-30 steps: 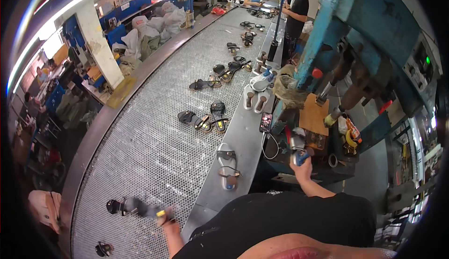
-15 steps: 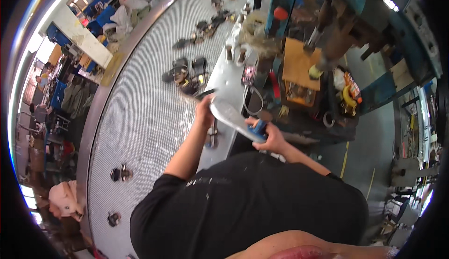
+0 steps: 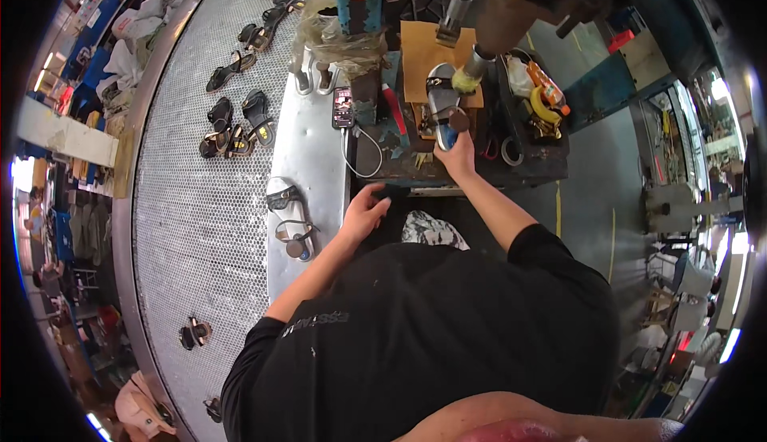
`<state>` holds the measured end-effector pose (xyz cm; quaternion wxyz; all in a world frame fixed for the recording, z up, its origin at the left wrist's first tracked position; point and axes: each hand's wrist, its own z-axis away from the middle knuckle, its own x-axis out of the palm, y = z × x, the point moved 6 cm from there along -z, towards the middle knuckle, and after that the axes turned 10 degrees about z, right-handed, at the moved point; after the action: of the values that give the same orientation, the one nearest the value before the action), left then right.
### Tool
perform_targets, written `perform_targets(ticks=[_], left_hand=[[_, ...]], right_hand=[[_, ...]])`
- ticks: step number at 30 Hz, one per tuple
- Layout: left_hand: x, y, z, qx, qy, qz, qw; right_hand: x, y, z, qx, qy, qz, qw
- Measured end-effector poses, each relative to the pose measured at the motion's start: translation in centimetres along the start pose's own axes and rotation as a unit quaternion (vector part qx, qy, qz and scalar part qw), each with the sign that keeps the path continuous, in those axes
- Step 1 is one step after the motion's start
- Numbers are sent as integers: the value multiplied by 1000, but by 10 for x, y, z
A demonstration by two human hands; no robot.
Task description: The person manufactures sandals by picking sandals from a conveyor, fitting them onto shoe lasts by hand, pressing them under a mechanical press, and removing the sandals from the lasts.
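Observation:
My right hand (image 3: pixel 456 157) grips the heel end of a last wearing a black-strapped sandal (image 3: pixel 440 95). The sandal rests over the machine's work block, its toe pointing away from me, beside a metal ram with a yellowish pad (image 3: pixel 466 82). My left hand (image 3: pixel 366 212) hovers near the front edge of the bench with loosely curled fingers apart and nothing in them. To its left, a second sandal on a last (image 3: pixel 290 218) lies on the metal ledge (image 3: pixel 307 158). The underside of the held sandal is hidden.
A mesh conveyor (image 3: pixel 204 234) carrying several black sandals (image 3: pixel 256 114) runs along the left. On the ledge lies a phone (image 3: pixel 343 108) with a white cable. A brown board (image 3: pixel 423 51) stands behind the block. Right of it are bananas (image 3: pixel 543 110), a bottle (image 3: pixel 553 95) and a tape roll (image 3: pixel 512 151).
My right hand has carried a sandal on its last forward to the machine. My left hand has let go and hangs empty. My view has swung right.

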<state>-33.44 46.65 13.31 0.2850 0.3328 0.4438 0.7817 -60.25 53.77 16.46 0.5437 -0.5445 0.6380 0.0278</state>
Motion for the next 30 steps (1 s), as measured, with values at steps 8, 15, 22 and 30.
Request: perform_targets(ticks=[8,15,22,30], left_hand=[[-75,-66,89,81,192,-28,978],[-252,-79,225,60,421,-246,871],[-508,-218,418,-256,473,-640,550],[-550,-144,428,-195,387,-645,630]], right_hand=[[35,50,-74,24,-73,234,969],[30,-92,67,-191,0,-36,981],[154,-223,231,-152,-457,-169,860],[243,-238,249,-142,-308,-62,939]])
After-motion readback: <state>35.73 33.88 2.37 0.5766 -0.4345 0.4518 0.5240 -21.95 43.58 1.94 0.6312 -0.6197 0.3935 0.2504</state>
